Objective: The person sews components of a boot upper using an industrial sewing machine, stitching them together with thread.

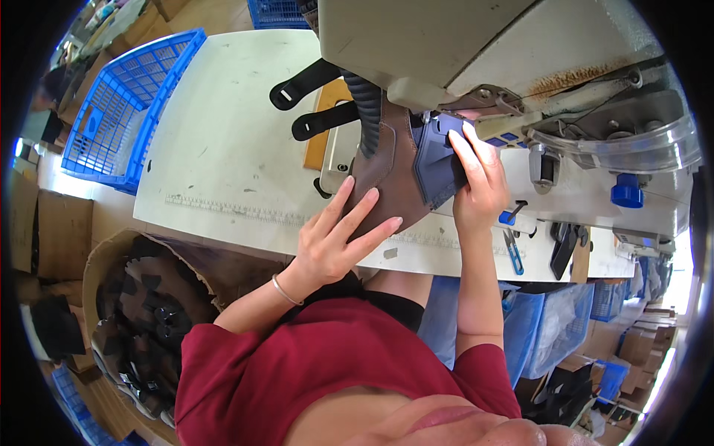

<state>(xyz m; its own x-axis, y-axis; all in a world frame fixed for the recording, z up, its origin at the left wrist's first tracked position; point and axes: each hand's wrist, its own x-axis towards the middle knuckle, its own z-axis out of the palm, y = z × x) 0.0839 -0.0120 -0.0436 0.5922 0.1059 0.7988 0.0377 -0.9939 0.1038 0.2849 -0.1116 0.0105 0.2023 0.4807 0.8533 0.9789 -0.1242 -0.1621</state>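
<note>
A brown leather shoe or boot upper (387, 204) with a ribbed dark collar and black slotted straps (301, 83) lies under the head of a sewing machine (416, 41). My left hand (327, 241) rests on its near left part, fingers spread and fingertips pressing on the leather. On the right, my right hand (480, 186) lies with its fingers stretched out over a dark blue-grey panel (439, 171) at the upper's edge, close to the needle area. The right thumb is hidden, and the machine head covers the far end of the work.
A blue plastic basket (111, 123) stands at the table's left end. Below it, a large carton (111, 267) holds dark scraps. Blue-handled snips (513, 249) and a black tool (563, 249) lie to the right on the white table (223, 126). Blue-lined bins (554, 327) stand below.
</note>
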